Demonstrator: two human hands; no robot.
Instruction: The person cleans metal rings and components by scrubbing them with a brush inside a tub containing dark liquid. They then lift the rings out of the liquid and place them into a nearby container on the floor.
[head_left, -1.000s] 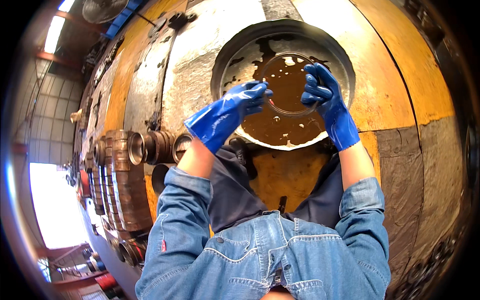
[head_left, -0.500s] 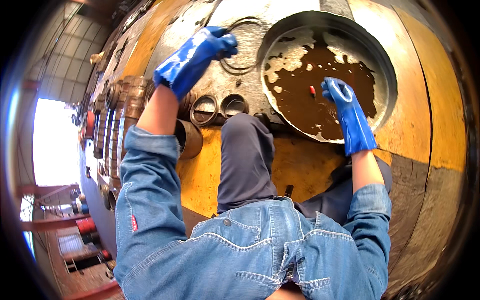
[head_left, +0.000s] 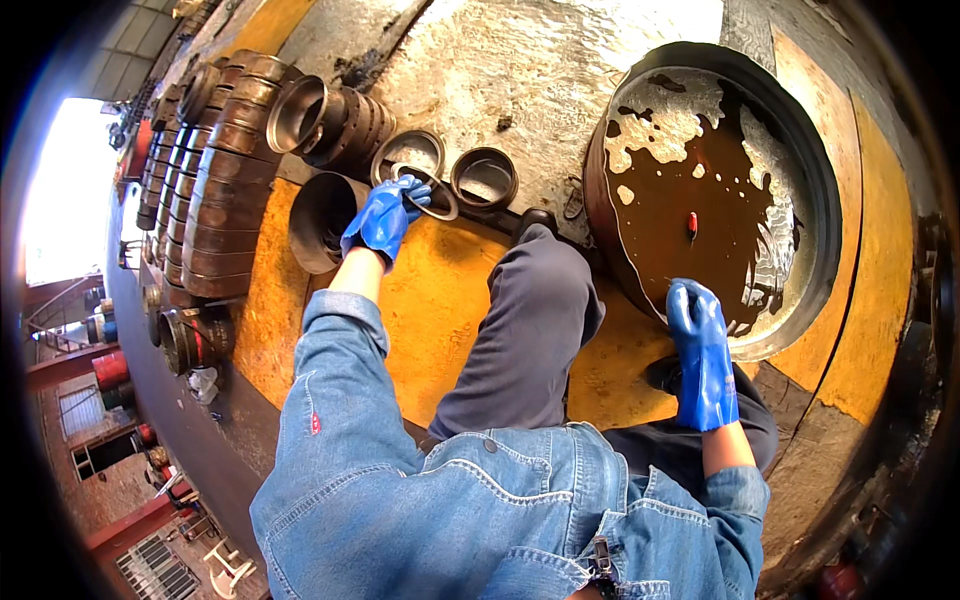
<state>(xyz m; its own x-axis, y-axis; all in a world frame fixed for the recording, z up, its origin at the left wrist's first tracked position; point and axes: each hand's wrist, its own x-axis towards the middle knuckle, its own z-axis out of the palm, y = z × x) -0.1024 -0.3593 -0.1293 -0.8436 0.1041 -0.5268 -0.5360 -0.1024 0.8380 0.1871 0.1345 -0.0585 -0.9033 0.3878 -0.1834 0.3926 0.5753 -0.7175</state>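
Observation:
My left hand (head_left: 383,217), in a blue rubber glove, is closed on the edge of a thin metal ring (head_left: 446,206). That ring tilts beside two short, wide metal rings standing on the boards: one (head_left: 408,143) partly behind my glove, the other (head_left: 483,180) to its right. My right hand (head_left: 697,318), also blue-gloved, is curled closed at the near rim of a large round metal pan (head_left: 597,190). Whatever its fingers hold, if anything, is hidden. Dark brown liquid (head_left: 660,235) fills the pan's bottom, with a small red object (head_left: 692,226) in it.
Several rusty metal rings are stacked in rows (head_left: 235,190) at the left. A wide metal cylinder (head_left: 318,215) lies on its side near my left wrist. My bent knee (head_left: 530,300) rises between the rings and the pan. Yellow-painted boards (head_left: 430,285) lie beneath.
My left hand has come back from above the far boards to the short rings, with the thin ring. My right hand has drawn back from over the liquid to the pan's near rim.

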